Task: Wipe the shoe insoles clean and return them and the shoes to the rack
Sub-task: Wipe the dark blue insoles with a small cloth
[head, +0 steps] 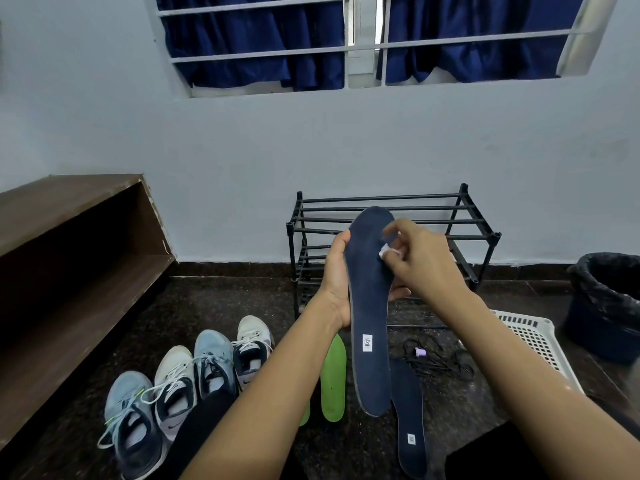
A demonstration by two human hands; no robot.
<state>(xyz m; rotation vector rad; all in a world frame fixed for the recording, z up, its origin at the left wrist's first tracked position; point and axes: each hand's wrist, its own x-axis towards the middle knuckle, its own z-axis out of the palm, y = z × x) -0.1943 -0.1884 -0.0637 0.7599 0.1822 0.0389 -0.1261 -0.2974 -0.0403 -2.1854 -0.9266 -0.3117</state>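
Four shoes [173, 386], two green insoles [333, 379], two navy insoles [369, 306]; left hand [337, 275] grips one, right hand [419, 261] pinches a white wipe [387, 252].

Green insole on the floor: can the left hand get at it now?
Probably not yet: the left hand grips the navy insole while the right hand rubs it with a white wipe. The green insole lies uncovered on the floor beneath that forearm, so once freed the path looks clear.
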